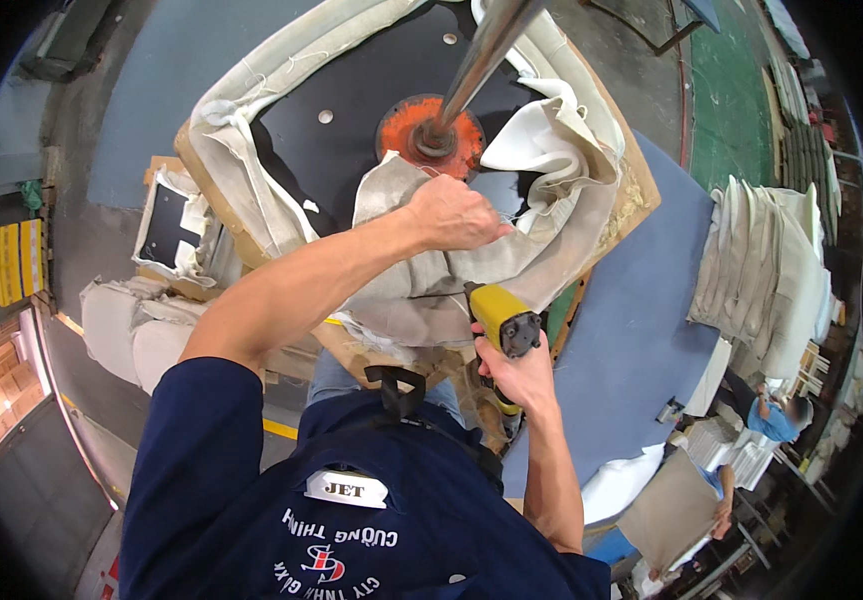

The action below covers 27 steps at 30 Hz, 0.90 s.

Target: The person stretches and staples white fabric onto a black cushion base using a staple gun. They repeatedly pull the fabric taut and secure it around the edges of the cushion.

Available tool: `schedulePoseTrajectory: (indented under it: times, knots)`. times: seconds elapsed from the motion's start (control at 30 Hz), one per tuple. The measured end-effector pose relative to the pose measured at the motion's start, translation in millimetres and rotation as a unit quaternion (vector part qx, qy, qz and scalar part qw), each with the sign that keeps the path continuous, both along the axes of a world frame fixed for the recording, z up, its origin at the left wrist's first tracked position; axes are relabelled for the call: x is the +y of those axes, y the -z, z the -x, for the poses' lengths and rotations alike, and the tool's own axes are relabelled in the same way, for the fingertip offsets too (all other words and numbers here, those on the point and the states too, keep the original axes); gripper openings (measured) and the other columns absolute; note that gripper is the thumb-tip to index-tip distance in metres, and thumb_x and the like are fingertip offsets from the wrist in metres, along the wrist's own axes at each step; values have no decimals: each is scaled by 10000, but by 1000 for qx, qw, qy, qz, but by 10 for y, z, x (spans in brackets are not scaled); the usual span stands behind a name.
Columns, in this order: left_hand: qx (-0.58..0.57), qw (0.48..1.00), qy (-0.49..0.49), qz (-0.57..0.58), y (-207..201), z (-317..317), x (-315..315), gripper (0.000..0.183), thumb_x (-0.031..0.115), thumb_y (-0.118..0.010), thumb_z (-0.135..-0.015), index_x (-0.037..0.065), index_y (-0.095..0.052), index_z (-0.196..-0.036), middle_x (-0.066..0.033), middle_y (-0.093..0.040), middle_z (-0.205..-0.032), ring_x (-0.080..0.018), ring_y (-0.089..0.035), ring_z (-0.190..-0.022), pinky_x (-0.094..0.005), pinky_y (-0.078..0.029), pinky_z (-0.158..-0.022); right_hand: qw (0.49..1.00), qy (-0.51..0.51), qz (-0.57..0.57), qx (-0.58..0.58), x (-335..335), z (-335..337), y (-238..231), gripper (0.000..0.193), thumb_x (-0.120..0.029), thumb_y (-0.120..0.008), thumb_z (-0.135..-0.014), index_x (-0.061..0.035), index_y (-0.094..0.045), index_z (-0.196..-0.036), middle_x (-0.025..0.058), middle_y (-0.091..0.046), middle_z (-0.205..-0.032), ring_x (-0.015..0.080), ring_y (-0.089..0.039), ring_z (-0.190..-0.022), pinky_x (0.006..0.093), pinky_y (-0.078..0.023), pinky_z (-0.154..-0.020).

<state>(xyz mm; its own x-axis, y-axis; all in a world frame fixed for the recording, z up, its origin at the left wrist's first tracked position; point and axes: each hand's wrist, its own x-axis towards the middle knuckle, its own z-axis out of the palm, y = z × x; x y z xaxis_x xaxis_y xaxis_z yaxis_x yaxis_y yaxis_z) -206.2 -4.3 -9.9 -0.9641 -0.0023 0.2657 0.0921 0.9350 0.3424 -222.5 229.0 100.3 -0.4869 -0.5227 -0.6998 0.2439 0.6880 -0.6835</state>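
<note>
In front of me lies an upholstered seat (634,195) with its underside up: a black panel (296,140) framed by loose beige fabric (386,195) and white padding. My left hand (456,213) is closed in a fist on the fabric near the front of the panel, pulling a fold of it up. My right hand (521,375) is wrapped round the grip of a yellow and black staple gun (499,312). The gun's front end is close to the fabric-covered front edge; contact cannot be made out. An orange disc (391,135) with a metal rod (486,65) presses on the panel's middle.
A blue-grey work surface (631,340) extends to the right. Beyond it hang layered beige covers (761,265), with a person in blue (773,420) and another person's arm (724,495) farther down. A smaller upholstered piece (166,225) and pale cushions (126,325) lie at left.
</note>
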Motion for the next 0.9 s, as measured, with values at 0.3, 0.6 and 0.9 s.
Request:
schedulePoseTrajectory:
  times: [0.3, 0.6, 0.9]
  knots:
    - [-44, 995, -9, -84, 101, -68, -24, 554, 509, -600, -967, 108, -689, -596, -85, -685, -607, -309, -699, -569, -424, -559, -508, 990, -73, -111, 36, -384, 17, -37, 250, -143, -706, -848, 30, -681, -1026, 90, -698, -751, 159, -660, -586, 341, -541, -615]
    - [61, 998, -13, -14, 68, -210, -165, 498, 480, -710, -885, 129, -664, -535, -13, -642, -558, -215, -605, -600, -382, -438, -630, 992, -64, -99, 54, -406, -29, -34, 240, -152, -699, -862, 54, -664, -980, 93, -695, -747, 169, -645, -577, 351, -534, -614]
    - [111, 993, -46, 4, 65, -337, -182, 452, 480, -730, -850, 146, -683, -548, 45, -621, -558, -178, -522, -804, -367, -378, -769, 995, -26, -90, 44, -337, -61, -43, 240, -108, -685, -866, 43, -676, -1052, 87, -704, -812, 146, -643, -573, 328, -525, -570]
